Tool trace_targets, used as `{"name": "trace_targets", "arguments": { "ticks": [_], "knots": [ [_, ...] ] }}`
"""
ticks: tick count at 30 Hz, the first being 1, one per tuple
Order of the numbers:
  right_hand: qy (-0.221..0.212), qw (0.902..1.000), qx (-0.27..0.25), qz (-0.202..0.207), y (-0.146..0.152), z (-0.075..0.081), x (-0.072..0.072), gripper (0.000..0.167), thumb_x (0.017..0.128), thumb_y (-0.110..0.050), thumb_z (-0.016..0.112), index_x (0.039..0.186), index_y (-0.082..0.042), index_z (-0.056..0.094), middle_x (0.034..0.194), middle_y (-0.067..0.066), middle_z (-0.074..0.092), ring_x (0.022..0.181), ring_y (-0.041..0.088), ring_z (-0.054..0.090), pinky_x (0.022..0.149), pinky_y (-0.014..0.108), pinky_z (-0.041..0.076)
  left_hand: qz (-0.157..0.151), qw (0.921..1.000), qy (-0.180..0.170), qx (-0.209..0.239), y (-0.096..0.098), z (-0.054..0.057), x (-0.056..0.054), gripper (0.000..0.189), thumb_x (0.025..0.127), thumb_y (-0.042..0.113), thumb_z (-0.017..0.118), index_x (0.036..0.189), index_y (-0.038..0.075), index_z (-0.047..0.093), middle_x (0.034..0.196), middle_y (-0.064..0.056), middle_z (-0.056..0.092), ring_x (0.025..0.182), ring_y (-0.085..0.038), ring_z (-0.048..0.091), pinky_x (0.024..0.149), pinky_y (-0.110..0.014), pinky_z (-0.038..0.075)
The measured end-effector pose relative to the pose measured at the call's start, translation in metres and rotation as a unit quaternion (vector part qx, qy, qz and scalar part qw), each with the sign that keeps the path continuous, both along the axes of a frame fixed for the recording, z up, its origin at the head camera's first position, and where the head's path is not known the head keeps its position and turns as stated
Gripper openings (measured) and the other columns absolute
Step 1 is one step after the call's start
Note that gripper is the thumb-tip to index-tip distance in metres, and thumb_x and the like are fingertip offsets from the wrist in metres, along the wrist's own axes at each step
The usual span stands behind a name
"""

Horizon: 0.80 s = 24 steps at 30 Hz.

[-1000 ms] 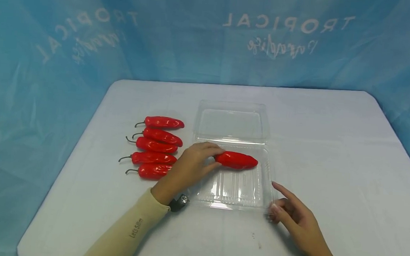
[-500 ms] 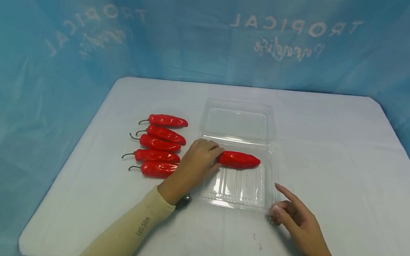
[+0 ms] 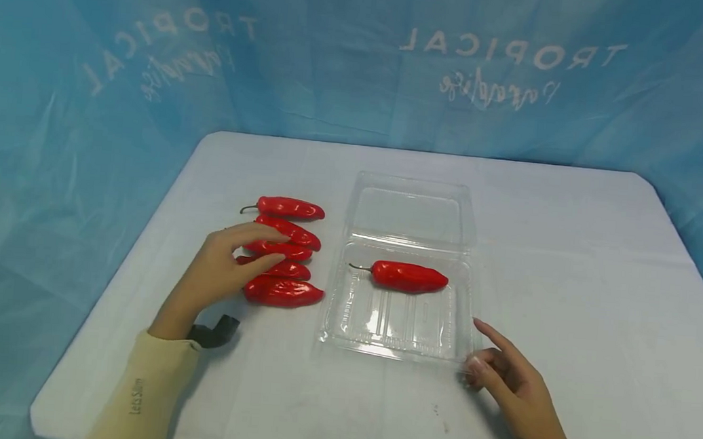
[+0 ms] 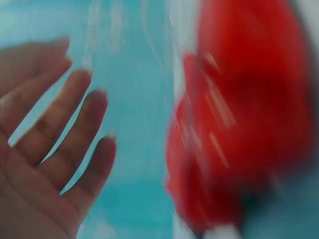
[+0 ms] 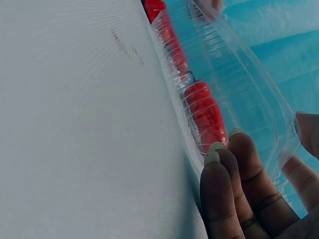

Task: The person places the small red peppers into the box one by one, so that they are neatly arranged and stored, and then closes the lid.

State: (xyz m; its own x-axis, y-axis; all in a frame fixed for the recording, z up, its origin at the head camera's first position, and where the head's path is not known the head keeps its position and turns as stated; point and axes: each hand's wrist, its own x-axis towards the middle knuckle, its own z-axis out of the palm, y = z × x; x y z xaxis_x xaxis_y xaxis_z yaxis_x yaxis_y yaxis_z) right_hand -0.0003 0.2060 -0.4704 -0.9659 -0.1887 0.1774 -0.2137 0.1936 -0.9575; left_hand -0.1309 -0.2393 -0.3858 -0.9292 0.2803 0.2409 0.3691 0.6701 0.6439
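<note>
A red chili pepper point(image 3: 409, 276) with a thin dark stem lies across the upper part of the base of a hinged clear plastic container point(image 3: 397, 347). At the container's near right corner my right hand point(image 3: 514, 387) holds the rim, index finger stretched along its side; in the right wrist view its fingers point(image 5: 261, 191) press against the clear wall. Over a column of several red chili peppers point(image 3: 284, 293) is my left hand point(image 3: 220, 265), thumb and fingers apart with nothing between them. It hides some stems. The left wrist view shows this hand point(image 4: 55, 134) spread beside blurred red peppers point(image 4: 249, 99).
The container's lid point(image 3: 413, 213) lies folded back flat, away from me. The white table point(image 3: 586, 277) has rounded corners, and a blue printed curtain point(image 3: 349, 76) hangs behind it. Small dark marks point(image 3: 440, 416) show near the front.
My left hand has let go of the pepper in the container and moved left over the other peppers. My right hand stays at the container's corner. The head view has shifted slightly.
</note>
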Motion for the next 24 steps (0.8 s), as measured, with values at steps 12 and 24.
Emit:
{"name": "trace_targets", "arguments": {
  "ticks": [12, 24],
  "knots": [
    [-0.005, 0.9998, -0.007, 0.017, 0.006, -0.005, -0.004, 0.060, 0.100, 0.011, 0.053, 0.157, -0.003, 0.037, 0.098, 0.017, 0.069, 0.083, 0.022, 0.071, 0.070, 0.031, 0.061, 0.021, 0.9979, -0.057, 0.022, -0.046, -0.044, 0.034, 0.045, 0.087, 0.024, 0.084, 0.130, 0.026, 0.070, 0.136, 0.006, 0.064, 0.131, -0.019, 0.054, 0.098, -0.050, 0.054],
    [-0.013, 0.9994, -0.027, 0.017, 0.007, -0.014, -0.007, 0.059, 0.100, 0.013, 0.052, 0.156, 0.000, 0.037, 0.099, 0.017, 0.069, 0.083, 0.022, 0.070, 0.071, 0.032, 0.061, 0.017, 0.9943, -0.103, -0.020, -0.041, -0.049, 0.047, 0.057, 0.079, 0.028, 0.091, 0.132, 0.031, 0.070, 0.135, 0.006, 0.063, 0.130, -0.023, 0.053, 0.094, -0.049, 0.057]
  ]
}}
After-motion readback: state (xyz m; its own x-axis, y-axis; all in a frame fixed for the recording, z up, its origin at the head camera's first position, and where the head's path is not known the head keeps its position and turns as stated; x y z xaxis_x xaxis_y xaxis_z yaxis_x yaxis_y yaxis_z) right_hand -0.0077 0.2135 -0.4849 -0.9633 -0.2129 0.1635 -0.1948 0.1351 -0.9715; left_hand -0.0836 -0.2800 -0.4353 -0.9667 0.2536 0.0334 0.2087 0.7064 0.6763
